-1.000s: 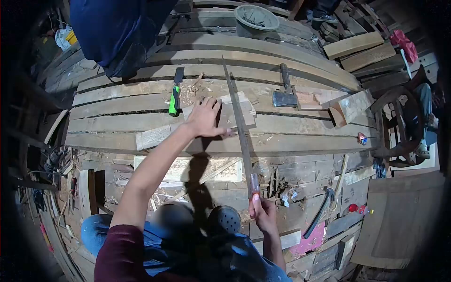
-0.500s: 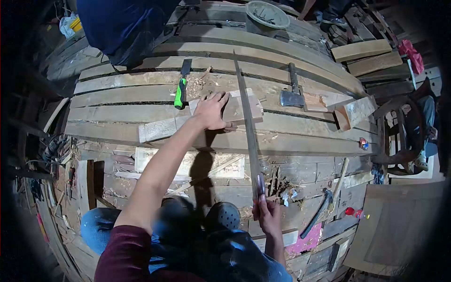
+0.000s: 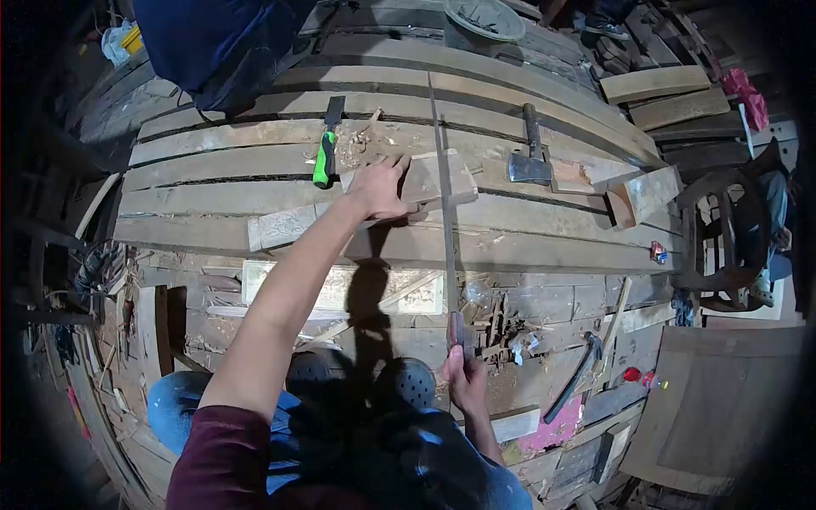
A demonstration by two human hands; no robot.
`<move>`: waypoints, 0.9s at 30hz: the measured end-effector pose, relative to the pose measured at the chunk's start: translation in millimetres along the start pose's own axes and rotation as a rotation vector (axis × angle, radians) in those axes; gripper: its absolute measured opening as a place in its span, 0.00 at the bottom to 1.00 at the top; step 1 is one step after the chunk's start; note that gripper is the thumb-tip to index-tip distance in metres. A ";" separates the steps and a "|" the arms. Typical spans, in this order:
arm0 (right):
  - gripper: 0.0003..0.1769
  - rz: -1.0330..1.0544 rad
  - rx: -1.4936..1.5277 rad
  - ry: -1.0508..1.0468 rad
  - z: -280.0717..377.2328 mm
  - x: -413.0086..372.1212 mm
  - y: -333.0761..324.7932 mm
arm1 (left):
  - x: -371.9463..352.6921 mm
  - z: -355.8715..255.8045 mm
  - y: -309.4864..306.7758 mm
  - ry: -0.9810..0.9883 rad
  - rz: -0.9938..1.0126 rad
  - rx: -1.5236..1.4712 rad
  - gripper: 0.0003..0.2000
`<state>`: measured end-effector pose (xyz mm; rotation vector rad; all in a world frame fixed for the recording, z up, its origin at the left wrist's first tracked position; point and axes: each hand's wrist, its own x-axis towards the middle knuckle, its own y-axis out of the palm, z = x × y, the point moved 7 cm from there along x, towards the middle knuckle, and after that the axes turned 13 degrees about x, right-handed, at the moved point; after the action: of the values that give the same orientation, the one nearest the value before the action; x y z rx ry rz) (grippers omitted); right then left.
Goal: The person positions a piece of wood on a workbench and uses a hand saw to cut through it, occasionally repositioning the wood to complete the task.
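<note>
My left hand [image 3: 380,189] presses on a short wooden board [image 3: 463,177], its thumb over the near edge and its fingers toward the far side. In my right hand [image 3: 468,384] is the handle of a long, narrow saw [image 3: 445,200]. The saw's blade lies across the board, to the right of my left hand, and its tip points away from me. A chisel with a green and black handle [image 3: 325,160] rests just beyond my left hand. Another pale wood piece [image 3: 281,228] lies under my left forearm.
The slatted bench [image 3: 569,246] holds an axe [image 3: 530,161] and a wood block [image 3: 648,200] at right. A hammer [image 3: 574,378] and scraps lie on the floor. A bucket [image 3: 484,24] stands beyond the bench; a person in dark clothing [image 3: 217,51] is at upper left.
My right hand and the saw's handle have shifted left, so the blade runs straighter away from me. My left hand stays on the board. The view has shifted slightly.
</note>
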<state>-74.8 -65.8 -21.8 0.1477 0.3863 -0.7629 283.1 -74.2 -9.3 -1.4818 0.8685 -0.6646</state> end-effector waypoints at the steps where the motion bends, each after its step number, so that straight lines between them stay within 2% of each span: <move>1: 0.29 0.013 0.017 0.024 -1.2 -0.7 -0.6 | -1.1 0.1 1.3 -0.008 -0.003 -0.012 0.48; 3: 0.25 0.036 0.054 0.062 0.5 5.5 -1.0 | 2.1 2.0 0.8 -0.019 -0.017 -0.032 0.48; 7: 0.27 0.003 -0.018 0.111 -0.4 17.5 0.9 | 10.2 6.9 10.0 -0.076 0.026 -0.053 0.48; 12: 0.28 0.021 0.086 0.107 -18.0 4.0 -9.4 | 5.0 2.1 4.7 -0.052 0.018 0.026 0.57; 16: 0.29 0.037 -0.020 0.118 3.6 12.5 -5.1 | 0.6 -5.3 -5.1 -0.036 0.034 0.086 0.57; 23: 0.31 0.046 -0.027 0.063 -12.9 3.2 -18.4 | 3.4 -3.9 -2.7 -0.035 0.058 0.071 0.54; 24: 0.30 0.045 0.041 0.064 -11.9 2.3 -20.9 | 4.9 -3.5 -0.6 -0.024 0.062 0.076 0.54; 27: 0.30 0.028 -0.115 0.079 -0.2 15.0 -29.9 | 5.5 -2.8 2.1 -0.024 0.037 0.062 0.55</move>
<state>-85.9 -96.8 -27.6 0.0753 0.5015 -0.7069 283.6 -80.3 -11.5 -1.4122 0.8478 -0.6400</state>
